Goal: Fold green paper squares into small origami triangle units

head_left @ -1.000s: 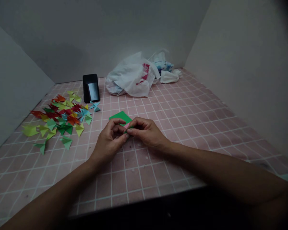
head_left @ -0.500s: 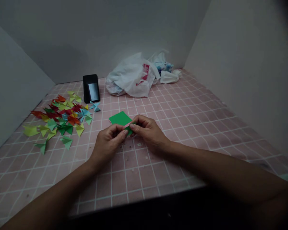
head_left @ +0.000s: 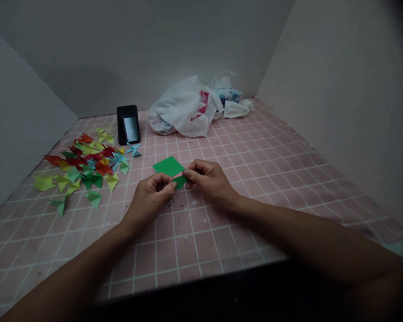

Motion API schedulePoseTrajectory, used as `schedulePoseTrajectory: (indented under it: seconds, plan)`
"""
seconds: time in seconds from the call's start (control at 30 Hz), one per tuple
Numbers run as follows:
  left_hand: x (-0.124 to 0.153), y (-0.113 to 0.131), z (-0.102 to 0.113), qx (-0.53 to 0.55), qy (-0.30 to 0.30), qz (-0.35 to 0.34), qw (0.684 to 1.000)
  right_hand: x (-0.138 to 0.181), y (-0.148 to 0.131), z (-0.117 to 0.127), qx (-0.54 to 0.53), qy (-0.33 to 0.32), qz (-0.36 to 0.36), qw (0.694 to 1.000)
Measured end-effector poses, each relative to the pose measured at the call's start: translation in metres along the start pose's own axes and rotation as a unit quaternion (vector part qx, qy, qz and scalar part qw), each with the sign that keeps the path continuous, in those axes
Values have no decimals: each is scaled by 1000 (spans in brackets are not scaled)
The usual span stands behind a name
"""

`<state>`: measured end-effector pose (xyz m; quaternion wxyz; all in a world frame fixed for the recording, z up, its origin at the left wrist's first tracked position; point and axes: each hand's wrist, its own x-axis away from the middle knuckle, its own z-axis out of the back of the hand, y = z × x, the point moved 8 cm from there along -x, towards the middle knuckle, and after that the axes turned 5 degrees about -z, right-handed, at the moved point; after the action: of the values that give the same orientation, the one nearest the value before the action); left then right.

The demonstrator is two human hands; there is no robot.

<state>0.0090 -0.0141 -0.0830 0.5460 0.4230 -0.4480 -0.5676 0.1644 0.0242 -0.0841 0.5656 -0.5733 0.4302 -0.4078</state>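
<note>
Both forearms enter from the lower edge, the left from 7 o'clock and the right from 4 o'clock, and converge at the centre. The left hand (head_left: 151,197) lies knuckles up, its fingers curled under and its thumb tip pressed against the index finger in a pinch that points toward 2 o'clock. The right hand (head_left: 208,181) sits just beside it, back up, fingers bent inward, its thumb and index fingertips closed together facing 9 o'clock. The 2 pinches nearly meet.
</note>
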Motion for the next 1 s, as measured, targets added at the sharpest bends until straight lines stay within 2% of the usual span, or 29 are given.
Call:
schedulePoseTrajectory:
  seconds: [0.13, 0.33, 0.47, 0.63, 0.87, 1.0]
  plan:
    - [-3, -4, 3, 8, 8, 30, 999, -9, 8, 8, -31, 19, -3, 999]
    - [-2, -3, 0, 16, -3, 44, 999, -1, 8, -12, 16, -68, -18, 997]
    - [-1, -3, -1, 28, -17, 51, 998, 1, -1, -8, 70, -44, -2, 997]
    - [-4, -5, 6, 23, 3, 38, 999, -10, -3, 6, 7, -14, 5, 1000]
    - [-6, -7, 5, 56, -4, 27, 998, -10, -10, -7, -12, -92, 49, 994]
    - [-7, -7, 5, 72, -7, 23, 997, -8, -10, -8, 8, -97, 63, 993]
